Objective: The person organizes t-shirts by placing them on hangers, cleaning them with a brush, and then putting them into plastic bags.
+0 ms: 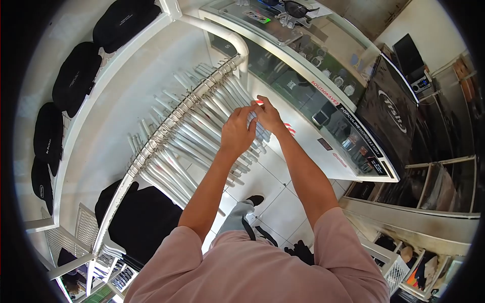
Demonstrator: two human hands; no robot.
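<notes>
Gripping tips of the white hangers (194,126) on the rail (151,142), the left hand (236,132) and right hand (268,115) are clenching fingers together, seemingly separating one. Freeing it is calling for a steady sideways pull.

Hangers (197,121) partly behind left hand (236,132), right hand (269,117)

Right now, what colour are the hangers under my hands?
The hangers are white; the head view shows them.

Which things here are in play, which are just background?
In play: left hand, right hand, white hangers, rack rail.
Lying about: black caps, glass display case, sunglasses, black garment.
</notes>
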